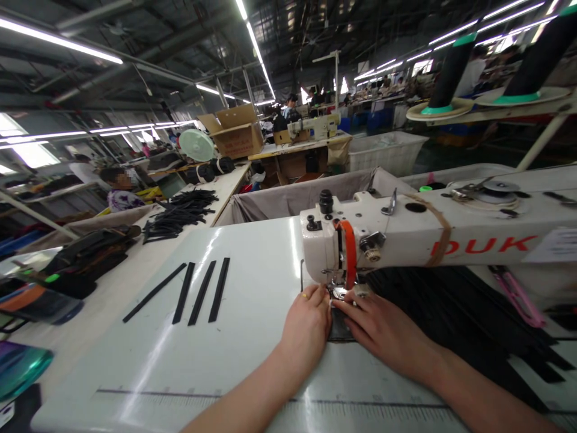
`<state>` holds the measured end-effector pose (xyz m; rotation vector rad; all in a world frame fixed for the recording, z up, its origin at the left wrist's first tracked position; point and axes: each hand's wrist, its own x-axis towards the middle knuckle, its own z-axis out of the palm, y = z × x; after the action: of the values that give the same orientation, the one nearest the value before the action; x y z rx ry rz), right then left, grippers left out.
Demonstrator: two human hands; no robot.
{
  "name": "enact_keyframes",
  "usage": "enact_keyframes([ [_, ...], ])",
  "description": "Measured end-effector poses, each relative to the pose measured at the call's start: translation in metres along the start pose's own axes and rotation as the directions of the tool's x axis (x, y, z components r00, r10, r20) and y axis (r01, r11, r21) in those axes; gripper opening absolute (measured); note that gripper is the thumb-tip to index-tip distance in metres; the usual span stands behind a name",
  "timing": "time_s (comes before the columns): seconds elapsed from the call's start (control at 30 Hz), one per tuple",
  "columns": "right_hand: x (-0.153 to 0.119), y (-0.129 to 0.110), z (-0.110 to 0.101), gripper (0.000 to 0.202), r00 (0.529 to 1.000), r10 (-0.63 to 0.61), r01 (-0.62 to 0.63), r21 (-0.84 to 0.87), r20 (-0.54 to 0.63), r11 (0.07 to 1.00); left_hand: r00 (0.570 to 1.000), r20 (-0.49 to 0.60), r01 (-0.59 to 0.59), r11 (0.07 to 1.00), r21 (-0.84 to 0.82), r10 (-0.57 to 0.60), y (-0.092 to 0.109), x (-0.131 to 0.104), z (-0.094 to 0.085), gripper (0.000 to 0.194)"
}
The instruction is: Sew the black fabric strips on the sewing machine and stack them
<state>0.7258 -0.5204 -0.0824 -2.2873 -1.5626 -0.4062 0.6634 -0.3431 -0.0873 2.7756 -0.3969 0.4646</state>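
Observation:
A white sewing machine (374,234) stands in front of me, with an orange band down its head. My left hand (307,319) lies just left of the presser foot (339,293), fingers bent and pressed together. From the right, my right hand (383,325) reaches to the same spot, its fingertips closed beside the foot. Whatever the fingertips grip is hidden by them. Below the foot, between the hands, a dark plate (341,331) shows. Several short black strips (219,290) lie apart on the pale machine table (252,355), left of my left hand.
Long black strips (455,319) are heaped under the machine arm, near pink-handled snips (518,294). A pile of black strips (180,213) lies on the side table. Thread cones (451,75) stand at upper right. A cloth-lined bin (288,195) is behind the table; a person (121,192) sits at left.

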Motion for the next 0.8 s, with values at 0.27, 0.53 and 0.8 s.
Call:
enact_keyframes([
  [0.27, -0.032, 0.023, -0.035, 0.013, 0.891, 0.413, -0.438, -0.115, -0.188, 0.892, 0.984, -0.076, 0.153, 0.982, -0.109, -0.162, -0.011, 0.001, -0.009, 0.016],
  [0.53, -0.055, 0.033, -0.036, 0.007, 0.813, 0.583, -0.578, -0.112, 0.008, 0.808, 0.979, 0.016, 0.204, 0.978, -0.042, -0.203, -0.027, 0.01, -0.01, 0.017],
  [0.8, -0.02, -0.004, -0.058, 0.018, 0.834, 0.499, -0.552, 0.389, 0.236, 0.738, 0.873, -0.192, 0.446, 0.893, -0.057, -0.448, -0.029, -0.008, -0.048, 0.035],
])
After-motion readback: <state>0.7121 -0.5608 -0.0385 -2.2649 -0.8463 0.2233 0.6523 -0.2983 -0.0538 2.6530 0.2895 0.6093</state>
